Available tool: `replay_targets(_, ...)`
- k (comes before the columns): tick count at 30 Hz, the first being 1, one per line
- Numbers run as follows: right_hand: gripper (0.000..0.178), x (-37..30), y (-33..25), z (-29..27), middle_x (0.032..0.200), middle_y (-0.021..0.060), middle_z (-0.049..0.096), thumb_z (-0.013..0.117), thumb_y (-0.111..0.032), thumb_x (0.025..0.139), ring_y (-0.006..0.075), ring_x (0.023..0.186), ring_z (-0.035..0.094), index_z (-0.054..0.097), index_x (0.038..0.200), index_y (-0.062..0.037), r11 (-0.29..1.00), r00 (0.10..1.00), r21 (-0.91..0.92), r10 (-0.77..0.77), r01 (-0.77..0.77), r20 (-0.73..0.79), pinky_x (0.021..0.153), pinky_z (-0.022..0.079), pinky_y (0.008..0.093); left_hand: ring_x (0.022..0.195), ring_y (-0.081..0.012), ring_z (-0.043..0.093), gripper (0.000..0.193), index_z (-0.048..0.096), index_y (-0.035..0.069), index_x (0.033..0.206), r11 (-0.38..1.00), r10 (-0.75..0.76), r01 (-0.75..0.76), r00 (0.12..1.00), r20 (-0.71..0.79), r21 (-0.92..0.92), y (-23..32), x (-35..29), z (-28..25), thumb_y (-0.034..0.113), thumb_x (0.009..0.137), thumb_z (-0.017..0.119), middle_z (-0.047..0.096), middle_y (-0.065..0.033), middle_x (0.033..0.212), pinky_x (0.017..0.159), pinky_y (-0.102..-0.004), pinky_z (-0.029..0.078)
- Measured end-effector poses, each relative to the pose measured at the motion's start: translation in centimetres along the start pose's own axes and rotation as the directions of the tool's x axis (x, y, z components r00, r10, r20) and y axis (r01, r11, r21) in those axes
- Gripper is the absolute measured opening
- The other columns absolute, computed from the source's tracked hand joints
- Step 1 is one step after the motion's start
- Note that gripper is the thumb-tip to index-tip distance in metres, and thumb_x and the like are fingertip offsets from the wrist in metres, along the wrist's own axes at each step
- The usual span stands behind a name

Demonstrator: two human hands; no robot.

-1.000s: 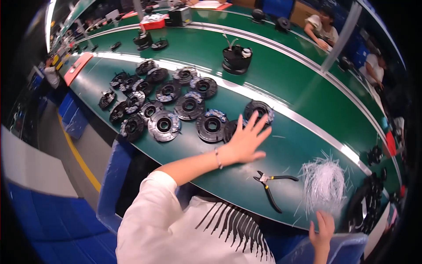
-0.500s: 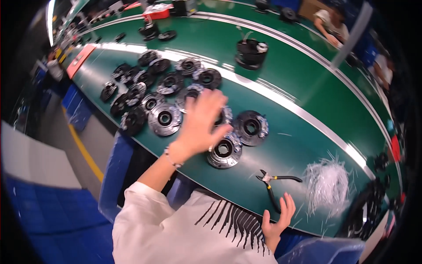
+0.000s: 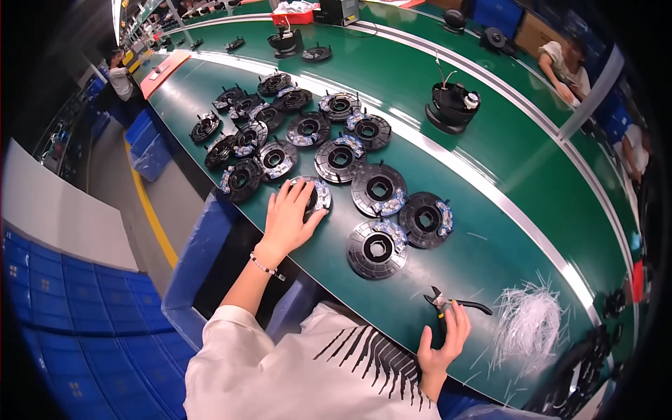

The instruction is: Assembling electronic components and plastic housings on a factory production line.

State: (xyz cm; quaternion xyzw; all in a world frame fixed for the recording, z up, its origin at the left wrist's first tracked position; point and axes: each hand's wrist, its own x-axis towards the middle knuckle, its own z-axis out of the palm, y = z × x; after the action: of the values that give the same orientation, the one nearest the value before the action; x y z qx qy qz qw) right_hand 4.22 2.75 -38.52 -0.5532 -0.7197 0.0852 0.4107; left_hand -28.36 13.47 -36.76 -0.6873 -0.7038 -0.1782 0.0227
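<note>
My left hand (image 3: pixel 285 220) is closed over a black round disc part (image 3: pixel 320 197) with a circuit board on its rim, fingers on one side and thumb on the other. The disc rests on the green table, partly hidden by the hand. To its right lie three similar discs close together, the nearest a disc with a silvery sheen (image 3: pixel 376 249). My right hand (image 3: pixel 446 344) is open at the table's near edge, thumb apart from the fingers. It partly covers one handle of the cutting pliers (image 3: pixel 441 299), which lie with jaws apart.
Several more discs (image 3: pixel 308 129) crowd the table's left half. A pile of clear plastic strips (image 3: pixel 528 322) lies at right. A black round housing with wires (image 3: pixel 451 108) stands on the green strip beyond the metal rail (image 3: pixel 483 175). Another person (image 3: pixel 563 70) sits across.
My left hand has drawn back toward the near edge, onto a disc. The view has shifted, and my right hand now overlaps the pliers' handle.
</note>
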Motion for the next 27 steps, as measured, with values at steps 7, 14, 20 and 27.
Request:
replay_targets(7,0.034,-1.8,-0.2,-0.8,0.100,0.0181,0.056,0.058,-0.004,0.063,0.0361,0.093,0.052,0.055,0.096,0.0029,1.000,0.986,0.001,-0.016,0.016,-0.163,0.082,0.041,0.0428,0.105,-0.0322,0.049,0.038,0.056,-0.001,0.101,0.987,0.089,-0.134,0.915,-0.394,-0.088,-0.6,2.0,-2.6,0.021,0.071,0.064,0.054,-0.0154,0.111,0.090,-0.0388,0.037)
replay_targets(14,0.025,-7.4,0.1,-3.0,0.059,0.0051,0.054,0.064,-0.003,0.063,0.0178,0.047,0.051,0.061,0.088,-0.0010,0.994,0.965,0.092,0.077,-0.055,-0.251,0.043,0.040,0.0260,0.095,-0.0352,0.054,0.028,0.052,-0.006,0.103,0.724,0.397,-0.546,0.830,-0.393,-0.421,7.0,-1.4,-0.8,0.008,0.079,0.050,0.054,-0.0222,0.107,0.084,-0.0387,0.042)
replay_targets(20,0.033,-10.6,0.4,-9.2,0.062,0.0090,0.055,0.061,0.007,0.061,0.0206,0.047,0.051,0.055,0.093,0.0027,0.927,0.797,-0.276,0.038,-0.253,-0.603,0.042,0.039,0.0284,0.081,-0.0237,0.057,0.025,0.054,-0.004,0.103,0.520,0.348,-0.662,0.741,-0.574,-0.540,10.4,-0.7,0.2,0.006,0.082,0.045,0.057,-0.0166,0.099,0.070,-0.0318,0.045)
replay_targets(27,0.028,-18.4,-4.9,-21.6,0.074,0.0100,0.059,0.057,0.006,0.060,0.0243,0.062,0.059,0.057,0.086,-0.0034,0.324,0.746,-0.729,-0.096,-0.603,-0.660,0.056,0.047,0.0297,0.085,-0.0279,0.056,0.025,0.050,-0.012,0.101,0.235,0.698,-0.675,0.618,-0.362,-0.700,15.3,-2.8,0.0,0.007,0.084,0.048,0.054,-0.0211,0.099,0.075,-0.0344,0.047)
